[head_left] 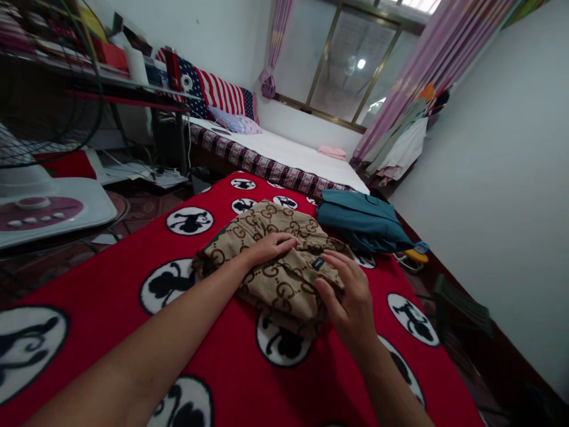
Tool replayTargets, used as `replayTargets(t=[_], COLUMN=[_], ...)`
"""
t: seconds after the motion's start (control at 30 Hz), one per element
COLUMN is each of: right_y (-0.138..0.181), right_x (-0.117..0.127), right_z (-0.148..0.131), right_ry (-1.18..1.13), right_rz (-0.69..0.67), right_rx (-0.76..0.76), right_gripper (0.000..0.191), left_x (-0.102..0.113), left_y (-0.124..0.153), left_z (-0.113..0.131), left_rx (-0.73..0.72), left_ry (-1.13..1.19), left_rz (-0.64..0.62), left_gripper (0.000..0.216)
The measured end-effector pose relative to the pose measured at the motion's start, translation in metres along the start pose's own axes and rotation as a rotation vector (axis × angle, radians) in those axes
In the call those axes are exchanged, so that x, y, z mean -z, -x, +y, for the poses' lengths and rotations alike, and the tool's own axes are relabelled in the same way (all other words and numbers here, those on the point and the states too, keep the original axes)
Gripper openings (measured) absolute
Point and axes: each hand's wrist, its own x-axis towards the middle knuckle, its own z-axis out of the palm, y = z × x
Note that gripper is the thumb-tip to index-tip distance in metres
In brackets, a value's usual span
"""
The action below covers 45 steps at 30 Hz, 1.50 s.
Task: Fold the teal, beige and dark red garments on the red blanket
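Under my flat left hand point(268, 248) and beside my spread right hand point(354, 292), the patterned cloth point(280, 279) seems mid-fold, and I judge its creases need smoothing next.

Dim light, glare spot on window point(340, 71), stretched edges

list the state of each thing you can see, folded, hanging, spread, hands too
Left hand: open, resting on the patterned cloth
Right hand: open, fingers slightly bent, at the patterned cloth
Patterned cloth: bundled, creased
Teal garment: folded
Red blanket: spread out
Pink cloth: folded
Clothes by the wall: hanging
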Motion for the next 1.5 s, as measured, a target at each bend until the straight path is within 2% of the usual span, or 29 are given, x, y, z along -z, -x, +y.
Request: replayTargets(t=[0.13,0.23,0.3,0.4,0.47,0.57,0.63,0.7,0.83,0.93,1.0,1.1,1.17,1.23,1.3,1.33,1.37,1.43,1.5], right_y=[0.021,0.037,0.040,0.039,0.037,0.038,0.038,0.036,0.026,0.016,0.009,0.002,0.003,0.010,0.020,0.024,0.027,0.025,0.017], right_x=[-0.027,-0.048,-0.052,-0.047,-0.042,-0.041,-0.044,-0.049,-0.056,-0.052,-0.041,-0.009,0.017,0.039,0.057,0.064,0.070,0.079,0.083], right_z=[-0.016,-0.014,-0.011,-0.010,-0.012,-0.019,-0.026,-0.032,-0.040,-0.038,-0.030,-0.002,0.025,0.055,0.079,0.088,0.093,0.093,0.086], right_ry=[0.198,0.324,0.333,0.303,0.291,0.309,0.340,0.380,0.459,0.466,0.417,0.337,0.320,0.305,0.281,0.267,0.252,0.211,0.152], right_rz=[-0.240,-0.339,-0.363,-0.407,-0.449,-0.487,-0.486,-0.490,-0.506,-0.491,-0.512,-0.549,-0.522,-0.484,-0.513,-0.552,-0.599,-0.669,-0.655], right_rx=[0.049,0.022,0.008,-0.002,0.001,-0.002,-0.021,-0.047,-0.082,-0.034,0.026,0.120,0.178,0.204,0.160,0.116,0.070,0.001,-0.016], right_gripper=[0.064,0.079,0.083,0.091,0.101,0.103,0.093,0.086,0.069,0.050,0.048,0.053,0.055,0.052,0.049,0.049,0.052,0.060,0.064], left_x=[-0.003,0.010,0.030,0.069,0.091,0.107,0.106,0.099,0.088,0.091,0.096,0.099,0.092,0.080,0.069,0.065,0.062,0.057,0.049], left_y=[0.000,-0.001,-0.001,0.003,0.011,0.029,0.038,0.043,0.041,0.037,0.037,0.051,0.071,0.092,0.108,0.111,0.111,0.101,0.084], left_z=[-0.001,0.012,0.026,0.037,0.034,0.016,0.004,-0.004,-0.009,-0.005,0.003,0.023,0.037,0.051,0.065,0.073,0.080,0.093,0.099], left_rx=[0.022,0.047,0.055,0.096,0.232,0.554,0.669,0.709,0.792,0.790,0.776,0.769,0.805,0.841,0.790,0.719,0.621,0.366,0.118], left_ry=[0.062,-0.024,-0.125,-0.265,-0.390,-0.532,-0.526,-0.521,-0.652,-0.668,-0.628,-0.530,-0.364,-0.171,-0.145,-0.212,-0.310,-0.497,-0.585], left_rz=[0.099,0.128,0.232,0.510,0.595,0.492,0.371,0.320,0.428,0.421,0.371,0.258,0.131,-0.056,-0.186,-0.185,-0.128,0.087,0.255], left_gripper=[0.037,0.031,0.028,0.032,0.041,0.058,0.061,0.066,0.077,0.072,0.062,0.052,0.053,0.054,0.050,0.046,0.042,0.038,0.041])
